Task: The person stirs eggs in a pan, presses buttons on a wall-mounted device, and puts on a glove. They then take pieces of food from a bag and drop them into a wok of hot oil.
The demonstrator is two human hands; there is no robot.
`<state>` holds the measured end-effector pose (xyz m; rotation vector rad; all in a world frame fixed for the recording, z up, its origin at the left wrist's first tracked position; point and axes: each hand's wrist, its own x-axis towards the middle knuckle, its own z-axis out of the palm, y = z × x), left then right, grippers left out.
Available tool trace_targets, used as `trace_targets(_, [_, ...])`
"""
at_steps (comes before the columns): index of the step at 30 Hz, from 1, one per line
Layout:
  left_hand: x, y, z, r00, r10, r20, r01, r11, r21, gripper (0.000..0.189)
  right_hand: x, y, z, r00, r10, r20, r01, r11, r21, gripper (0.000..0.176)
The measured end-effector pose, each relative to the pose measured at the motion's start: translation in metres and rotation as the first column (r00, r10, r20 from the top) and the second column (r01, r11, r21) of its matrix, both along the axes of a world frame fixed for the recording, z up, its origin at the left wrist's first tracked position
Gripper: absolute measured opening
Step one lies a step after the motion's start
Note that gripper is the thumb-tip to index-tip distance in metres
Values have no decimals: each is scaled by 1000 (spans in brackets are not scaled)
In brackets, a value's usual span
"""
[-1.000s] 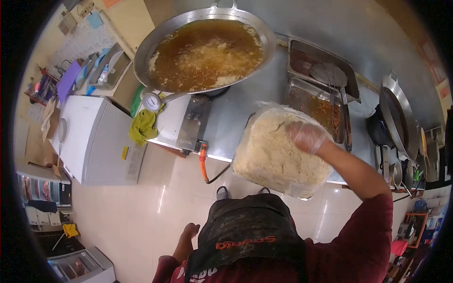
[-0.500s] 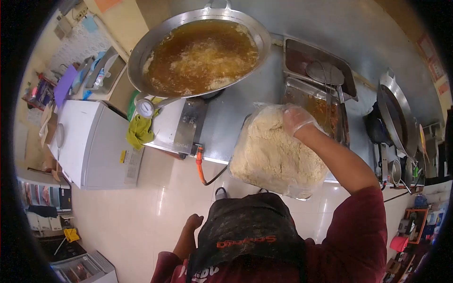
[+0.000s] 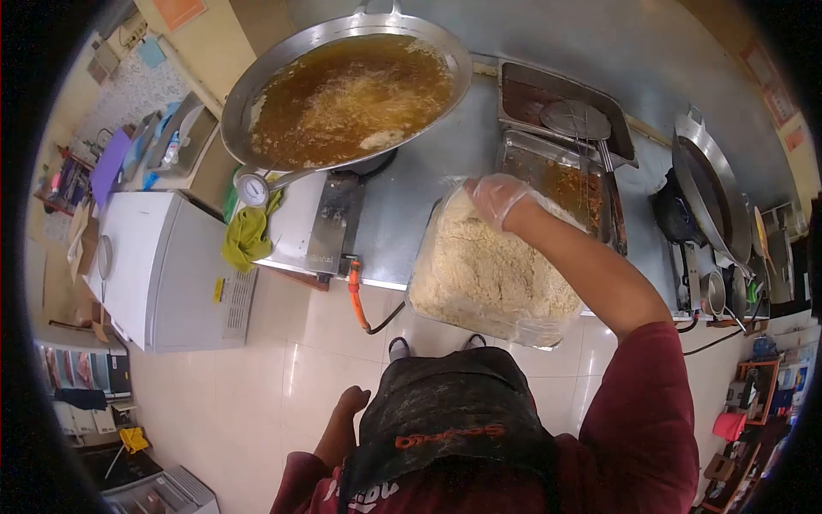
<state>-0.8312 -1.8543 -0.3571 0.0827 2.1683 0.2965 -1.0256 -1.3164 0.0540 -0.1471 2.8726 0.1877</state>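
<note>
My right hand (image 3: 497,200), in a clear plastic glove, is at the far left part of a tray heaped with pale breading crumbs (image 3: 492,265). Its fingers are bunched and point down at the crumbs; their tips are hidden, so what they hold does not show. Clear plastic film (image 3: 539,330) lines the tray and hangs over the near edge. The tray rests at the counter's front edge, in front of my apron. Low by my left side, my left hand (image 3: 353,400) hangs with its fingers curled in, nothing visible in it.
A large wok of bubbling oil (image 3: 351,103) stands at the back left, with a dial thermometer (image 3: 253,190) at its rim. Behind the tray sit metal pans (image 3: 556,158) with a mesh skimmer (image 3: 575,120). Another wok (image 3: 711,193) is at the right. An orange gas hose (image 3: 354,295) hangs in front.
My right hand has moved left along the tray's far side. The crumb surface looks looser, with less film over it. My left hand stays low, and the view has shifted slightly.
</note>
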Motion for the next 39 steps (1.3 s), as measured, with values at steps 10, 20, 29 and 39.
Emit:
trace_targets(10, [34,-58,-65,979,-201,-15,202,975,93,54,-14,43,4,996,-26,81,61,886,-460,31])
trace_targets(20, [97,-88,-38,889,254,382,-175,958,-228,50,78,30,30,871,273,-408,-423,841,-339,51])
trace_targets(29, [33,-57,-13,937,51,345,-17,995,-103,48,121,-28,-48,907,86,-413,-304,812,-499,51])
trace_targets(39, [-27,-26,17,830,395,393,-429,903,-3,45,47,10,21,967,-64,248,209,755,-622,40])
